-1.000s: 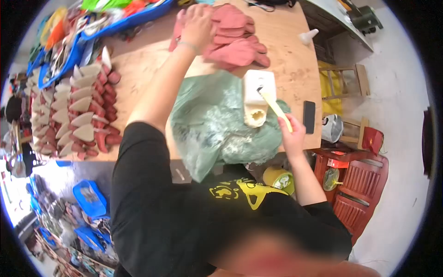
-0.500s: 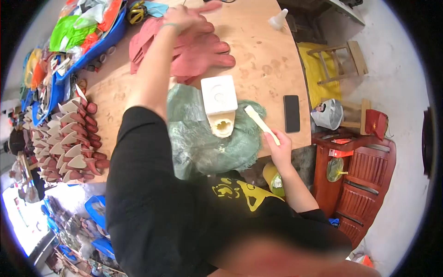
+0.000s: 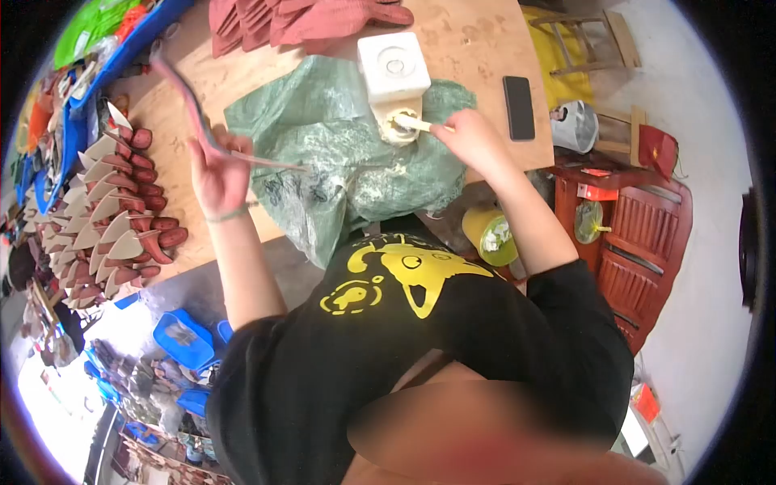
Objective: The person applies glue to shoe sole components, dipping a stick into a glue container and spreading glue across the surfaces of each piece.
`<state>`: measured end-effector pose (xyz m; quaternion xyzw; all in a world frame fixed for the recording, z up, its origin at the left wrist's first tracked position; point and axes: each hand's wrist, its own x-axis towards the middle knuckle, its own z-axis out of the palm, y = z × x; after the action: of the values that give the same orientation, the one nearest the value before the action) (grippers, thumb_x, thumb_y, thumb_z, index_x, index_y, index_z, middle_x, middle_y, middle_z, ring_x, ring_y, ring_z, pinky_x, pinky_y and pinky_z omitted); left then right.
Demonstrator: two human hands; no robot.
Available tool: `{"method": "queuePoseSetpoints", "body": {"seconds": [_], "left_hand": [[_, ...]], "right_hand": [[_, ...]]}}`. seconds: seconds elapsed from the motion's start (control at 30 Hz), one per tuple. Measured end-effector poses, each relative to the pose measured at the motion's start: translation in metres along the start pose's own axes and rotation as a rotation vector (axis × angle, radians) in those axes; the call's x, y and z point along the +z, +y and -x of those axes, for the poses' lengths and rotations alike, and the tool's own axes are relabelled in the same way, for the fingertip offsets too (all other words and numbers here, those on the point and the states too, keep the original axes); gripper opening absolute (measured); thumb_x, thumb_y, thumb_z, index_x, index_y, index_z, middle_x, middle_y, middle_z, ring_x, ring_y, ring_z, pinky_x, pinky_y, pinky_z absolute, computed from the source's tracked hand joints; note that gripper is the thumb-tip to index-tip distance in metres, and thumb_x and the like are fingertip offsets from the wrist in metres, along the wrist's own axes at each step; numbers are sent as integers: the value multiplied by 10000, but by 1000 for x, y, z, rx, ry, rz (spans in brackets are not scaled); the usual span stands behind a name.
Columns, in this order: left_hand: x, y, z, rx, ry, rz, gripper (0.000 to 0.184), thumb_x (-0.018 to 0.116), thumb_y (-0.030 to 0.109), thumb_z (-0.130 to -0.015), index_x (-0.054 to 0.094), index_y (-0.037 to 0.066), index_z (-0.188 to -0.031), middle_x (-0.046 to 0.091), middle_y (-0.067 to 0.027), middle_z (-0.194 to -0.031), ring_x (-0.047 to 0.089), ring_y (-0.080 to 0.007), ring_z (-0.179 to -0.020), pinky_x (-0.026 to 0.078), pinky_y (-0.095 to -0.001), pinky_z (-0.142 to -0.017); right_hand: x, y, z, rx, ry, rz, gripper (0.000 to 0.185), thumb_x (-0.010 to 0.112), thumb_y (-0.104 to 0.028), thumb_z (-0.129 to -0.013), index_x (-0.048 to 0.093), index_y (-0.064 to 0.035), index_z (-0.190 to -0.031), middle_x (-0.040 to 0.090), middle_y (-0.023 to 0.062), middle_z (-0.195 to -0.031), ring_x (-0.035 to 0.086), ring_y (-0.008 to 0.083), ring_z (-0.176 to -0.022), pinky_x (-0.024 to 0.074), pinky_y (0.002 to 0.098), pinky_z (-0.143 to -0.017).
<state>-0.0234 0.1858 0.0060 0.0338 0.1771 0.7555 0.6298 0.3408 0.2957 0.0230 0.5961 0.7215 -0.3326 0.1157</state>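
My left hand (image 3: 220, 176) is closed on a thin, dark red insole-like piece (image 3: 194, 109), seen nearly edge-on and curving. My right hand (image 3: 477, 139) pinches a cream-coloured brush (image 3: 419, 124); its far end is inside the crusted mouth of a white square plastic container (image 3: 394, 66). Under the container lies a crumpled green plastic sheet (image 3: 303, 121). Beyond it, similar red pieces (image 3: 311, 23) lie in an overlapping stack.
At the left table edge stand rows of red pieces with beige pointed flaps (image 3: 125, 202). A black phone (image 3: 519, 108) lies to the right. Below the table edge is a yellow bucket (image 3: 485, 230); a wooden chair (image 3: 638, 275) stands at right.
My left hand has come back from the red stack with one piece. My right hand has moved the brush into the container's mouth. The view has shifted.
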Motion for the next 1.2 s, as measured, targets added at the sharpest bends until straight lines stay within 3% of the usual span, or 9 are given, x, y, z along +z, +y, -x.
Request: {"method": "queuePoseSetpoints", "body": {"seconds": [0.17,0.2,0.33,0.43,0.6,0.83,0.93,1.03,1.2], "left_hand": [[6,5,59,-51,-4,-304,413,561,146,-929,457,45,-1316,566,-75,-1172,523,-238,-1179,328,-469,-1069],[5,9,59,-152,-203,-289,487,579,96,-893,424,42,-1351,546,-75,-1227,512,-268,-1186,296,-489,-1100],[10,-4,64,-201,-70,-423,490,588,62,-851,433,41,-1315,574,-95,-1204,512,-305,-1183,306,-510,-1090],[15,-25,60,-247,21,-188,390,572,10,-863,498,72,-1240,600,-97,-1170,570,-270,-1110,392,-498,-1025],[1,-54,46,-274,25,-139,166,543,159,-963,545,77,-1108,609,-90,-1149,578,-253,-1107,440,-451,-994],[-4,-83,26,-222,181,-86,192,550,150,-957,549,48,-1120,605,-133,-1175,570,-278,-1121,433,-462,-1009],[-5,-89,18,-258,227,-94,167,529,114,-962,519,55,-1118,617,-112,-1087,597,-265,-1043,473,-453,-963],[-11,-98,12,-214,278,-102,255,527,165,-968,522,-13,-1151,566,-210,-1235,533,-328,-1178,405,-492,-1042],[8,-90,16,-261,241,-22,263,508,180,-976,508,5,-1173,577,-183,-1227,540,-320,-1172,410,-492,-1037]], "right_hand": [[27,-19,-15,-10,118,162,352,615,-335,-820,687,10,-815,670,208,-828,647,380,-801,515,466,-725],[23,-23,-11,-1,113,183,348,615,-333,-821,688,7,-813,671,207,-839,648,380,-807,516,464,-729],[13,-26,7,35,130,183,328,611,-325,-827,696,-8,-826,673,202,-850,650,373,-813,515,461,-730],[43,2,13,20,129,195,335,612,-338,-832,697,-14,-833,670,202,-832,650,364,-795,510,465,-718],[40,7,44,36,263,98,325,609,-358,-844,699,-45,-853,669,182,-785,651,348,-741,502,465,-686],[25,9,72,114,234,-97,307,618,-353,-867,707,-62,-910,666,147,-747,659,284,-708,497,378,-635],[10,5,81,-111,420,-306,298,642,-345,-868,709,-70,-958,665,130,-736,644,240,-675,476,333,-615],[7,-29,90,-358,464,-490,293,666,-280,-883,691,7,-936,619,37,-665,554,116,-618,438,276,-589],[14,-33,75,-387,418,-447,252,667,-279,-871,700,-47,-964,638,76,-696,574,157,-618,445,296,-594]]}}
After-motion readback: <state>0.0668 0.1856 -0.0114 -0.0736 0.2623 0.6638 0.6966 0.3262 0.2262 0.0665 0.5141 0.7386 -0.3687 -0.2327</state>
